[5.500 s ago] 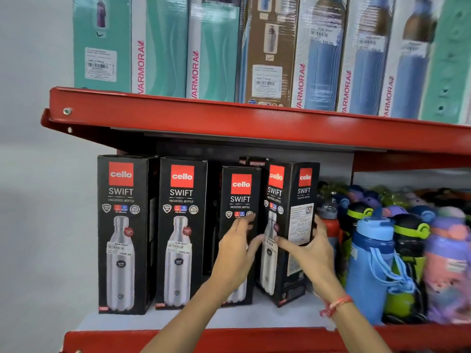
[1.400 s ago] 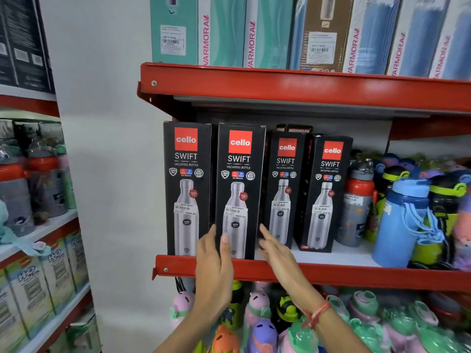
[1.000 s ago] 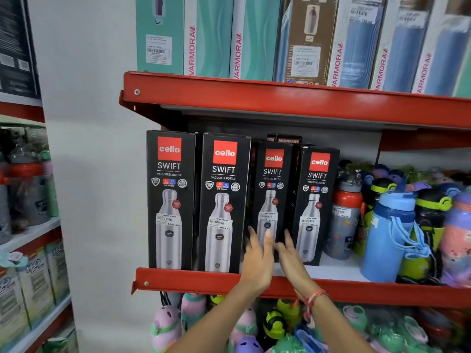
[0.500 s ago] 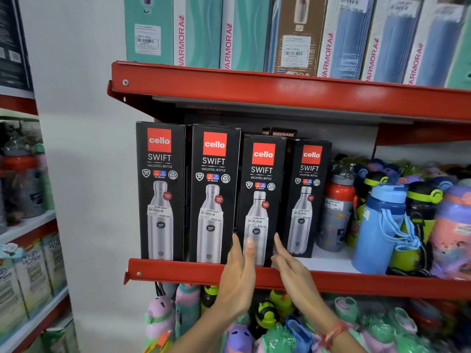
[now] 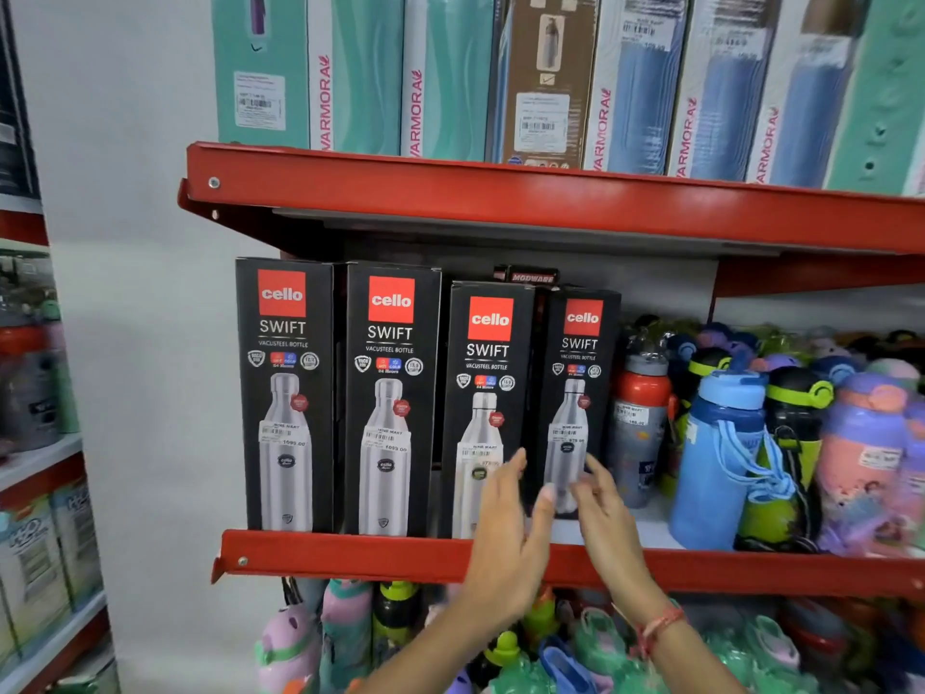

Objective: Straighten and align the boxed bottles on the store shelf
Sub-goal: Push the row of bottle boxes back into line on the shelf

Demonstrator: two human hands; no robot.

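Four black "cello SWIFT" bottle boxes stand upright in a row on the red middle shelf [image 5: 350, 556]. The first box [image 5: 285, 393], the second box [image 5: 390, 398] and the third box [image 5: 488, 373] sit at the shelf's front lip. The fourth box [image 5: 580, 373] stands further back. My left hand [image 5: 510, 538] is open with its fingers over the bottom of the third box. My right hand [image 5: 600, 508] is open with its fingertips at the lower front of the fourth box. Neither hand grips a box.
A dark "MODWARE" box [image 5: 531, 277] peeks up behind the row. Loose bottles crowd the shelf to the right, among them a red-and-grey bottle [image 5: 640, 423] and a blue bottle [image 5: 721, 458]. Tall teal and blue boxes [image 5: 450, 77] fill the top shelf. Children's bottles fill the shelf below.
The third box now stands at the shelf's front lip beside the first two. Both hands have shifted right, from the third box's base towards the fourth box.
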